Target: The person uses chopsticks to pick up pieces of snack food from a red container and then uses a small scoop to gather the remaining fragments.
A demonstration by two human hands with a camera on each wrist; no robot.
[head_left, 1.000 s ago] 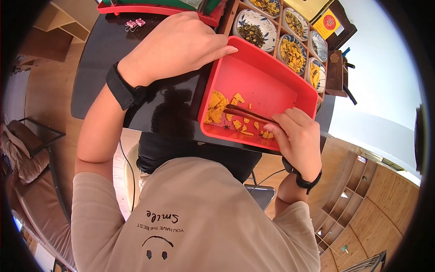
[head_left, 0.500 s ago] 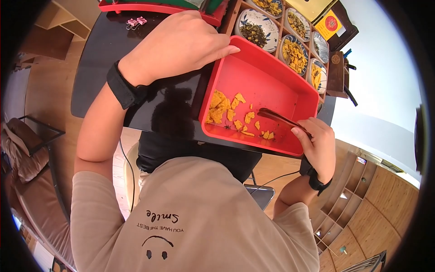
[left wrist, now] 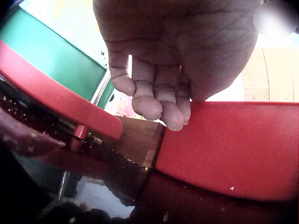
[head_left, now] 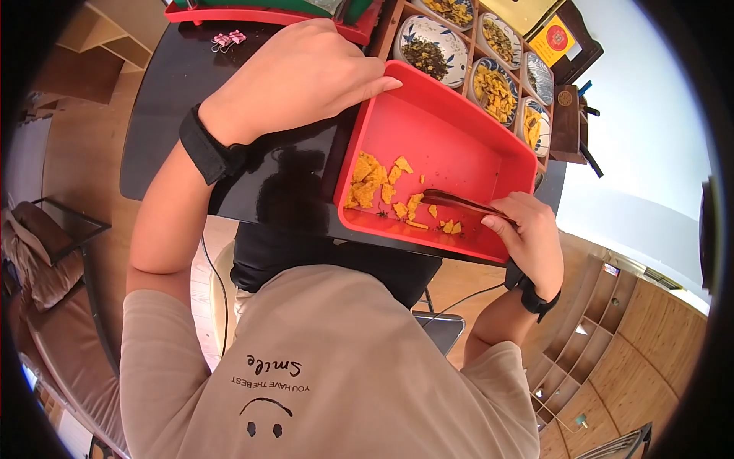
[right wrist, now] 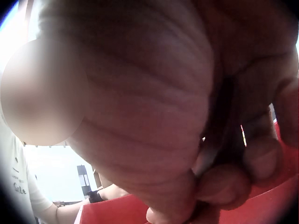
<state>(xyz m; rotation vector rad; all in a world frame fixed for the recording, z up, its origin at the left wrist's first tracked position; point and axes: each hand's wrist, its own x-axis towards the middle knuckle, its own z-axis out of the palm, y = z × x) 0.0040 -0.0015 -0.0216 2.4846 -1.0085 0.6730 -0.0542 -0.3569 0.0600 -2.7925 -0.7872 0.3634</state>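
In the head view, a red plastic bin (head_left: 451, 145) stands on the black table. My left hand (head_left: 313, 73) grips its far left corner, thumb over the rim; the left wrist view shows the other fingers (left wrist: 147, 106) bent down beside the outer wall. At the near right end, my right hand (head_left: 531, 241) holds dark brown wooden tongs (head_left: 470, 203), which reach into the bin. Their tips are close beside a broken yellow piece (head_left: 414, 206). A heap of yellow crisp pieces (head_left: 367, 182) lies at the bin's left end, and smaller bits (head_left: 451, 227) are scattered along the near side.
Behind the bin is a divided wooden tray (head_left: 468, 57) with patterned bowls of yellow bits and dark dried leaves. A red-and-green container (head_left: 267, 15) stands at the far left, near pink binder clips (head_left: 228, 40). A brown holder (head_left: 566, 126) is at the right.
The right hand has drawn the tongs rightward from beside the yellow heap, then shifted them slightly back left. The left hand keeps its place on the bin corner.
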